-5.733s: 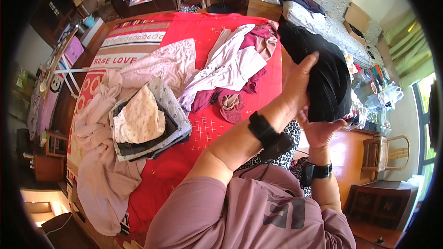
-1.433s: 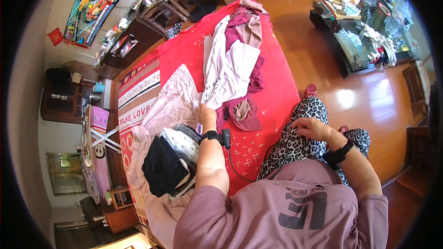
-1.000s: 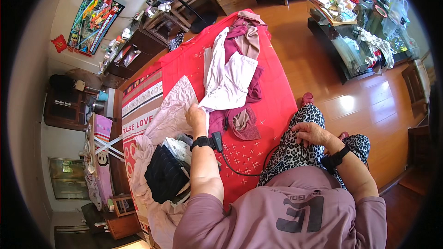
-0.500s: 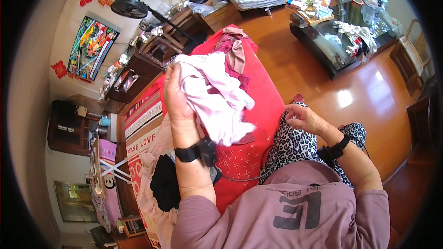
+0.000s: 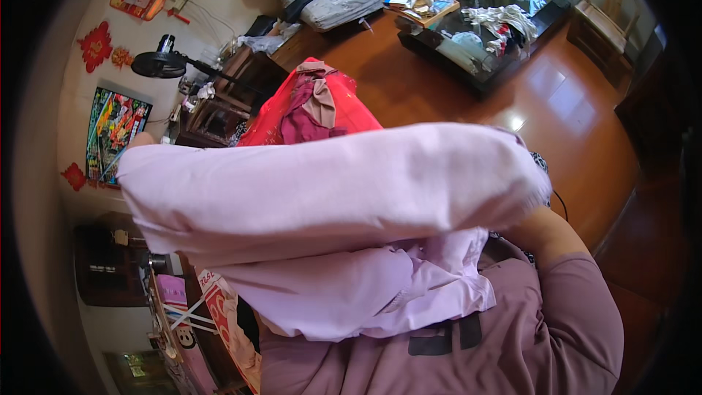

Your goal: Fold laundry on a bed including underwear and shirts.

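A pale lilac garment (image 5: pixel 329 186) spanned the centre; the left hand (image 5: pixel 140 140) showed at its ten o'clock corner (grip hidden, I couldn't tell), and cloth covered the right hand, equally unreadable, toward three o'clock.

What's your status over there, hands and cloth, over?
Left fingers just showing at the pale cloth's left end; right fingers hidden. Cloth held up, spread across the view. In the way: only the cloth itself, partly covering the red sheet.
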{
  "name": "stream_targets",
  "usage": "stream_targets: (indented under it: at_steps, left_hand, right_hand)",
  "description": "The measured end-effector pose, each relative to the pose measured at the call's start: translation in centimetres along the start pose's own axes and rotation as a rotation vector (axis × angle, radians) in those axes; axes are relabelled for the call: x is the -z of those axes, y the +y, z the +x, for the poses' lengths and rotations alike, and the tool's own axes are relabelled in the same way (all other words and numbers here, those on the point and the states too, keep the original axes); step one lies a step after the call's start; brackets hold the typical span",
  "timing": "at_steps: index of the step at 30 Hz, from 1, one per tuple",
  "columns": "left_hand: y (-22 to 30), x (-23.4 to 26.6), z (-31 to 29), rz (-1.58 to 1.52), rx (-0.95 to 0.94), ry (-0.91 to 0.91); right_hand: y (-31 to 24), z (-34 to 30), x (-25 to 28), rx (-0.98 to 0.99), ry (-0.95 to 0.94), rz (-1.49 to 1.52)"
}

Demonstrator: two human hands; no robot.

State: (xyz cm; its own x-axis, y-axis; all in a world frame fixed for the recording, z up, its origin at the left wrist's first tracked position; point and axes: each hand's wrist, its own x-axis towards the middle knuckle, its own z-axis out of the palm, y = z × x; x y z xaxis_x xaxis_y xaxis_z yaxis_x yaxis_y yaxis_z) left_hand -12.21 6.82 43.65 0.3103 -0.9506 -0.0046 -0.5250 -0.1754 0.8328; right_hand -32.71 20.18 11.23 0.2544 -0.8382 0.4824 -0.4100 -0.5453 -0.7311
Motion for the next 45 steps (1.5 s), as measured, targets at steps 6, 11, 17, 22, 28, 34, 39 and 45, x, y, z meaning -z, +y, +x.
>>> stream_targets:
  at_steps: [6,11,17,22,28,34,39,45]
  left_hand:
    - [-3.9,-0.5,3.3,-0.669,-0.717,-0.361]
    - [-4.3,-5.0,4.7,-0.995,-0.846,-0.861]
    - [-4.7,-9.3,13.6,-0.85,-0.343,-0.778]
    - [-16.2,-8.5,30.2,-0.189,-0.532,-0.535]
    - [-20.4,-22.1,10.4,0.01,-0.733,-0.898]
    - [-27.8,-25.1,-4.2,0.15,-1.111,-1.376]
    - [-29.2,-27.0,-6.4,0.53,-1.366,-1.129]
    - [-29.5,-27.8,-4.1,0.259,-1.06,-1.303]
  right_hand:
    - [-2.2,-0.9,-2.2,0.02,-0.377,0.02]
    - [1.3,-2.8,-4.9,-0.09,-0.442,0.063]
    - [6.7,-5.6,0.5,-0.668,0.049,0.554]
    - [1.6,-2.1,5.7,-0.656,0.544,1.259]
    - [9.7,-4.2,2.7,-0.924,0.732,1.125]
    - [11.6,-5.4,1.5,-0.797,0.856,1.172]
    - [10.8,-10.0,2.1,-1.023,0.646,0.691]
    - [10.1,-13.8,0.3,-1.296,0.439,0.63]
